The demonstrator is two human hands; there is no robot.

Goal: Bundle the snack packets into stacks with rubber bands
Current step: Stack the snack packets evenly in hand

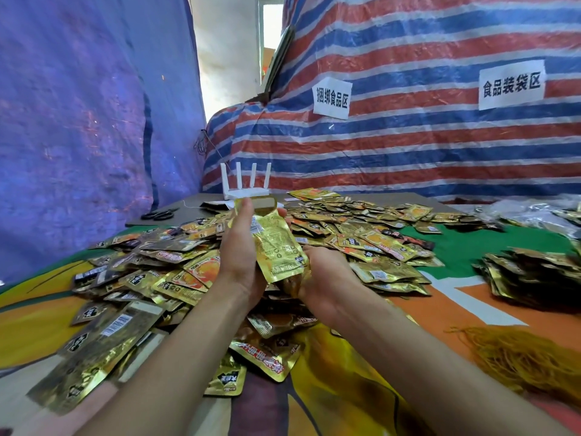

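Item: stack (pixel 278 247) of gold snack packets, lifted clear above the loose heap (pixel 163 265) at mid-table, long axis tilted away from the person. Step in hand, as judged: squaring the stack before a band goes on. Handling advice: tap the lower ends level against the right palm; keep the side edges flush with the left fingers; foil faces look slick, so hold steady pressure or the middle packets may slide out; free one hand only once the other has the whole thickness pinched; bands (pixel 522 357) lie in a tangle well off to the right near the table edge, so the right hand would be the natural one to fetch a band. No band is visible on the stack yet. Left hand (pixel 240 250): back to camera, fingers long and only lightly curled, wrapped round the stack's left edge, a fingertip showing past the far side near the top. Right hand (pixel 325 278): cupped at the stack's lower right end, palm against it; its fingers are hidden beneath the packets, apparently curled under in support. More packets (pixel 531 278) sit piled at right, apart from the heap.
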